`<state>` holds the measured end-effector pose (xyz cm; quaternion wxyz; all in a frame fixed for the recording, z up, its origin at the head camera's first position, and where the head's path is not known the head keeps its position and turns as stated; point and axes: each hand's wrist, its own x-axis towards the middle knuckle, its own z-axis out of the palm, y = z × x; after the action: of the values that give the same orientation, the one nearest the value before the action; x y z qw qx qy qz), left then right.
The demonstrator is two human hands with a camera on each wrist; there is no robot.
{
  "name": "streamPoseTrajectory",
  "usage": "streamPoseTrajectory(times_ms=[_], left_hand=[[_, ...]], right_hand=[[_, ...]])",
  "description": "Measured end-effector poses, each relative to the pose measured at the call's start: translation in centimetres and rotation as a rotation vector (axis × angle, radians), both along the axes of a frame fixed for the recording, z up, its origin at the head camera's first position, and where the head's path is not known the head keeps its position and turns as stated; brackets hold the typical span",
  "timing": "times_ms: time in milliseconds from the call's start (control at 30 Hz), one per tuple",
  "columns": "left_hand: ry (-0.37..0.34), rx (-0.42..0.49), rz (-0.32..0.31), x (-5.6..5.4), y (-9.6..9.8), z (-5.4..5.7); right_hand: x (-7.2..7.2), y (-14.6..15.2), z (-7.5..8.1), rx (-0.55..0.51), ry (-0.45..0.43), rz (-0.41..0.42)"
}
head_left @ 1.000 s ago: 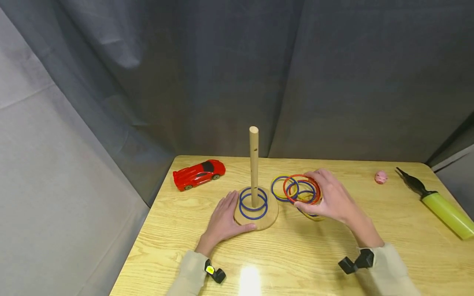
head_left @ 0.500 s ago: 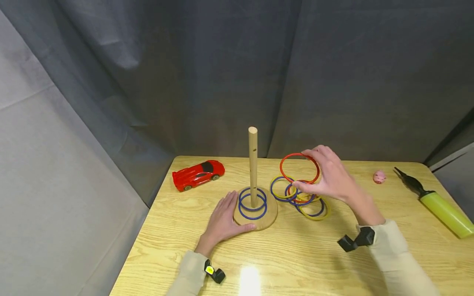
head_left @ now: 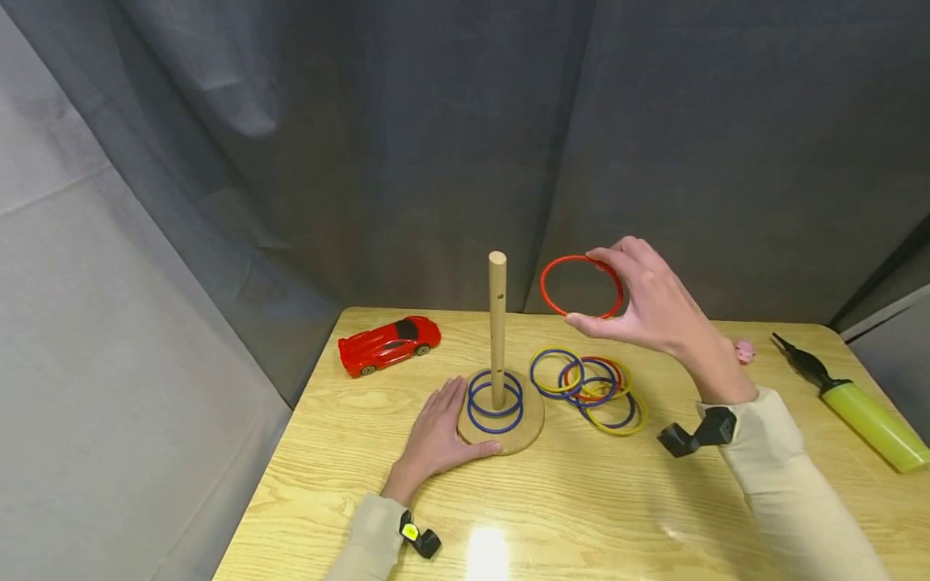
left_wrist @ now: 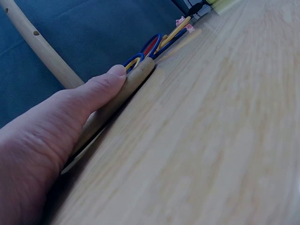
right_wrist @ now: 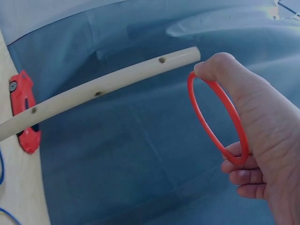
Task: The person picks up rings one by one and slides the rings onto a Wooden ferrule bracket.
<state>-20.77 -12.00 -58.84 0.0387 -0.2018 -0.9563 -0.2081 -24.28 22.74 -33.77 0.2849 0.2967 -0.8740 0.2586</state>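
Observation:
My right hand [head_left: 647, 298] holds a red ring [head_left: 542, 284] in the air, thumb and fingers on its opposite sides. In the right wrist view, the ring [right_wrist: 200, 115] hangs apart from the wooden peg [right_wrist: 126, 77], near its top end. Two blue rings [head_left: 496, 432] lie round the foot of the peg on its round wooden base [head_left: 534, 424]. My left hand [head_left: 434, 436] holds the base's near left edge between spread thumb and fingers. The thumb [left_wrist: 101, 89] lies along the rim in the left wrist view; the other fingers are hidden there.
Several yellow, blue and red rings [head_left: 613, 432] lie overlapping right of the base. A red toy car [head_left: 390, 344] stands at the back left. A small pink pig toy [head_left: 744, 352] and a yellow-green hand pump [head_left: 875, 424] lie on the right. A dark curtain [head_left: 436, 161] hangs behind the table.
My right hand has lifted the red ring up from the pile and slightly to the left. The left hand and the base have stayed in place.

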Motion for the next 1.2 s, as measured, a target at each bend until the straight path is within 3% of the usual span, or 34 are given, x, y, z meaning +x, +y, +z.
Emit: streamPoseTrajectory(times_ms=[367,600,867,1200], left_hand=[[-0.007,0.013,0.006,0.0,0.0,-0.3],[-0.011,0.026,0.011,-0.2,0.3,-0.3],[-0.009,0.035,0.005,-0.3,0.3,-0.2],[-0.026,0.033,0.009,-0.2,0.3,-0.1]], right_hand=[[-0.4,-2.0,3.7,-0.023,0.045,0.034],[-0.6,-3.5,5.1,-0.031,0.046,0.083],[-1.0,-5.0,5.2,-0.013,0.055,0.129],[-1.3,-5.9,4.1,0.023,0.025,0.125]])
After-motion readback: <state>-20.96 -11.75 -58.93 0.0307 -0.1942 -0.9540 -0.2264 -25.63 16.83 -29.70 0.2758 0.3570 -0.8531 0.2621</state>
